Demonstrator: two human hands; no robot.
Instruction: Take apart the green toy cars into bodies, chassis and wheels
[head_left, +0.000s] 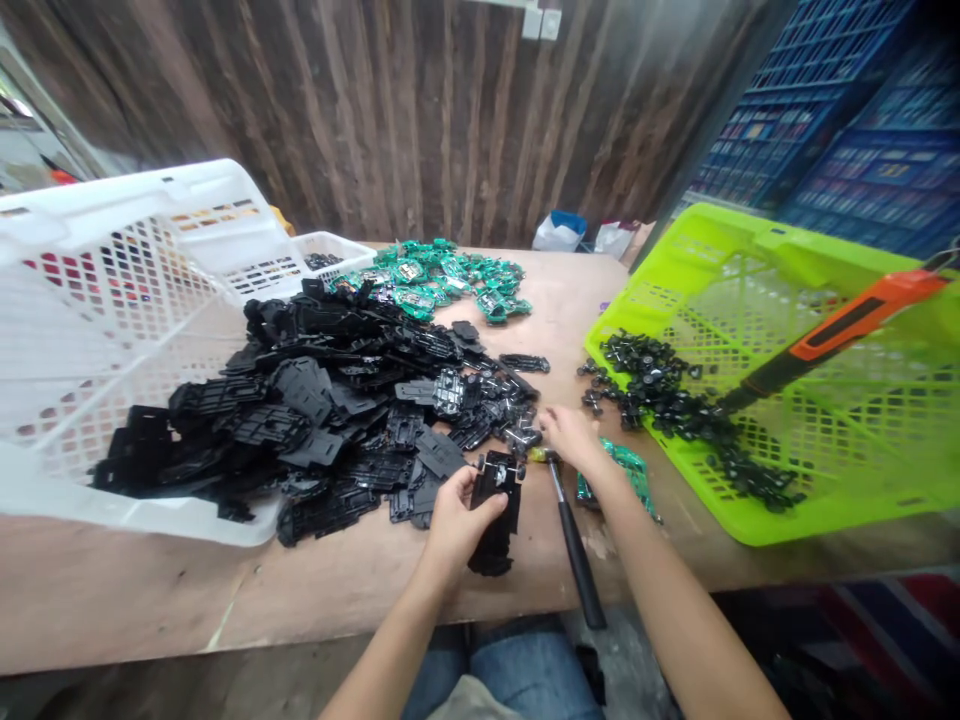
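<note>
My left hand [459, 515] grips a black toy car chassis [495, 540], thumb on top, fingers at its left side. A wheel axle lies across the chassis's far end. My right hand [571, 435] reaches over small parts at the right edge of the black chassis pile [345, 370]. Its fingers are drawn together, and whatever they pinch is too small to make out. Beneath the right hand and forearm lie a hammer [574, 550], its black handle pointing toward me, and a green toy car body [634, 475], partly covered by the forearm.
A tipped white basket [247, 525] opens onto the chassis pile at left. Green car bodies [420, 275] are heaped at the back. On the right, a tipped lime-green basket [750, 530] holds black wheel sets [652, 370] and an orange-and-black tool [840, 335]. Blue crates [787, 130] stand behind.
</note>
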